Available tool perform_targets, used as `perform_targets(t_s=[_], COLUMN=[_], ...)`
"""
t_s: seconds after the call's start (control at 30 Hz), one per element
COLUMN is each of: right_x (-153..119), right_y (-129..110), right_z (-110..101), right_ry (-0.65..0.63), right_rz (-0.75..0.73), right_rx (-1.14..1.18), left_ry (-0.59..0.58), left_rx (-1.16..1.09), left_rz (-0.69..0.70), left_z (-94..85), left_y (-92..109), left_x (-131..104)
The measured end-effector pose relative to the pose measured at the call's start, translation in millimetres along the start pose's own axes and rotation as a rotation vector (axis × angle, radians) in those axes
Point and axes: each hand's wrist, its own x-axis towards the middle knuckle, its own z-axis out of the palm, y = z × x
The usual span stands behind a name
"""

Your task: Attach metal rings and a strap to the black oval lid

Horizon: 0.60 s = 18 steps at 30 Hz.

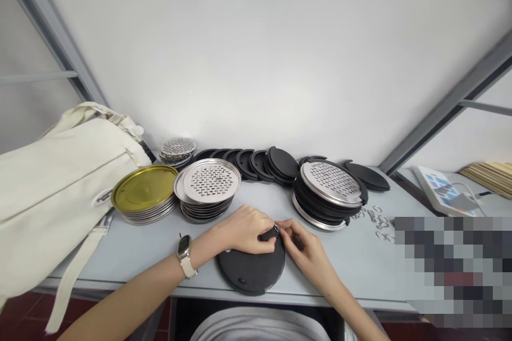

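A round black disc (pixel 253 270) lies at the front of the table, partly covered by my left hand (pixel 248 230). The left fingers are closed over its far edge, gripping a short black tab (pixel 268 234) there. At the tab's end is a small metal ring (pixel 276 228), pinched in the fingertips of my right hand (pixel 304 249). Whether the ring passes through the tab is too small to make out. More loose metal rings and clasps (pixel 382 222) lie on the table to the right of my right hand.
Behind my hands stand stacked gold-topped lids (pixel 146 187), perforated metal discs (pixel 212 181), a row of black discs (pixel 245 164) and a stack of black discs with a perforated plate (pixel 331 184). A cream bag (pixel 60 192) leans at left; a white power strip (pixel 444 189) lies at right.
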Motion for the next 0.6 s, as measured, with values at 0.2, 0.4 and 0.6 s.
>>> perform_targets(t_s=[0.2,0.4,0.6], right_x=[-0.8,0.5,0.8], right_y=[3.7,5.6,3.6], right_z=[0.1,-1.2,-2.5], right_ry=[0.036,0.016,0.012], right_rz=[0.014,0.003,-0.005], right_rx=[0.039,0.048,0.045], left_ry=[-0.029,-0.04,-0.038], left_rx=[0.032,0.037,0.036], left_rz=[0.053,0.067,0.07], left_z=[-2.2,-0.4,-2.3], left_y=[-1.4,-3.0,-2.6], left_x=[-0.7,-1.5,-0.7])
